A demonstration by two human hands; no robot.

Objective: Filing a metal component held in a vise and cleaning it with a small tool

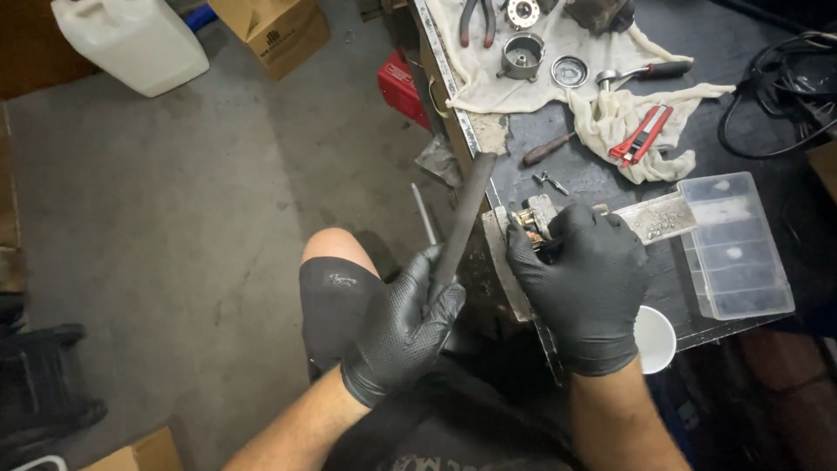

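Note:
My left hand (403, 331), in a black glove, grips a long dark flat file (466, 214) that points up and away from me, beside the bench edge. My right hand (586, 283), also gloved in black, rests on a small metal part with copper-coloured bits (527, 222) clamped in a bench vise (506, 253) at the bench's near corner. Its fingers cover most of the part. My bare knee (336, 253) shows below the file.
A white cloth (610, 113) on the dark bench carries pliers (477, 22), a round metal housing (523, 54), a screwdriver (547, 150) and a red cutter (641, 135). A clear compartment box (732, 249), black cables (785, 78), a white cup (656, 338). On the floor: white canister (131, 39), cardboard box (275, 30).

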